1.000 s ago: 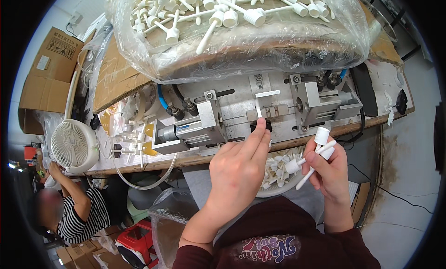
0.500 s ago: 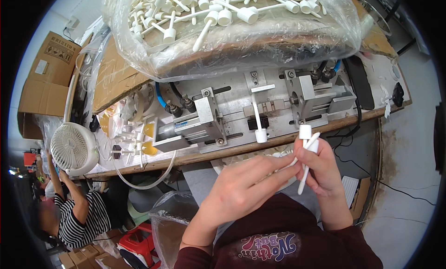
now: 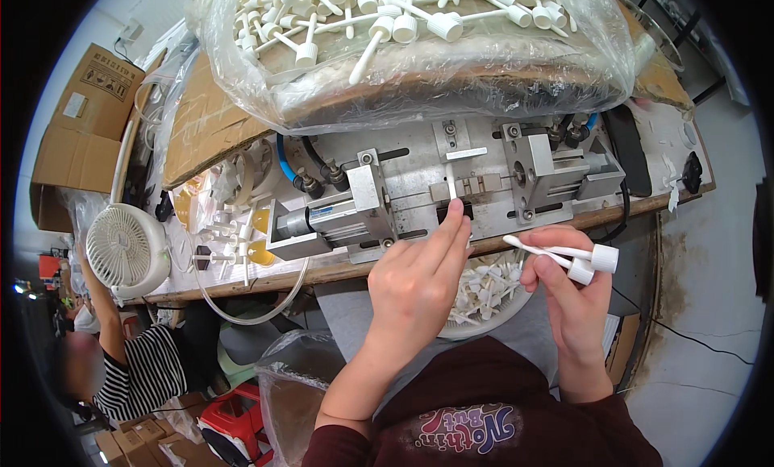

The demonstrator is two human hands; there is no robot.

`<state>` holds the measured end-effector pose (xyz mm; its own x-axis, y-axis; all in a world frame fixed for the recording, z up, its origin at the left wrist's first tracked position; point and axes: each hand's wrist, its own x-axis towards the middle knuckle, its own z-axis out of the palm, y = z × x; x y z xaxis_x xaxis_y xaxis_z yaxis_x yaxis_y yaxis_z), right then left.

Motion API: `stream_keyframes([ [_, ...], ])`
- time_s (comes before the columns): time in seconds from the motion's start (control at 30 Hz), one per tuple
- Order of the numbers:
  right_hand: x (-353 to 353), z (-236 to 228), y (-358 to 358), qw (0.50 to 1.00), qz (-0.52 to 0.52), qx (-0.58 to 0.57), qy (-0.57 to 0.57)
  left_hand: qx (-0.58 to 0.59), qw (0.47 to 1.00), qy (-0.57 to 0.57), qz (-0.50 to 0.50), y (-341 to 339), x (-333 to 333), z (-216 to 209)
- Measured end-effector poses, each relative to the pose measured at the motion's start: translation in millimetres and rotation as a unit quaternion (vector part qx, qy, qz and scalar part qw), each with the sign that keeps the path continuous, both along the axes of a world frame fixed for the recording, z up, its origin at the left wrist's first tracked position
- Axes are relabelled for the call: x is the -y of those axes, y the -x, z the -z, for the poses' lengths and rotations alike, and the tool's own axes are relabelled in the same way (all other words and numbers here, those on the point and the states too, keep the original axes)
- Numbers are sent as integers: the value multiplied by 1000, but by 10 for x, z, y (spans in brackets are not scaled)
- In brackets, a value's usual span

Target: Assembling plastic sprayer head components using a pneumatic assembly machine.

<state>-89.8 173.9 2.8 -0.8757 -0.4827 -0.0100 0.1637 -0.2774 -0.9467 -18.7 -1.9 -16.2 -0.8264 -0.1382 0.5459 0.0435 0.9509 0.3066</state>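
Observation:
My left hand (image 3: 423,273) reaches to the metal fixture, its fingers together over the capped end of a white brush cap (image 3: 451,175). That piece's stem lies across the small clamp block (image 3: 466,187); its cap is hidden beneath my fingers. In my right hand (image 3: 568,298), at the table's front edge, are two white brush caps: the outer one has a ribbed cap (image 3: 605,258), with the other cap (image 3: 580,271) just beside it. Their stems cross between thumb and fingers, tips pointing left.
Metal cylinders (image 3: 339,213) (image 3: 576,173) flank the clamp block. Behind them, a plastic-lined box (image 3: 322,104) holds many similar white pieces. Below the table edge sits a white basin (image 3: 476,332) of small white parts. A fan (image 3: 129,249) stands left, near a person in a striped top (image 3: 153,370).
My left hand has left the right hand and moved up to the brush cap in the fixture. My right hand has turned its two brush caps so the caps point right.

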Motion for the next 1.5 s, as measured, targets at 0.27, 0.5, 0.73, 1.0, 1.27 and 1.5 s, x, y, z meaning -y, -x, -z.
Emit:
stream_keyframes([
  [0.27, -29, 43, -2, 956, 79, -256, -123, 7, 1000, -16, 24, 27, 43, 2],
  [0.5, 27, 112, 97, 757, 69, -601, -246, 42, 894, -398, 201, -182, -99, -387],
  [0.73, 74, 212, 76, 813, 124, -529, -211, -13, 943, -310, 118, -280, -144, -273],
  [1.0, -12, 216, 64, 865, 138, -439, -198, -16, 999, -38, 25, -17, -37, -11],
  [1.27, -137, 187, 84, 901, 40, -423, -91, 2, 999, -42, 32, 58, 62, 52],
  [1.5, -97, 266, 16, 914, 32, -396, -83, 6, 997, -72, 18, 65, 36, 2],
])
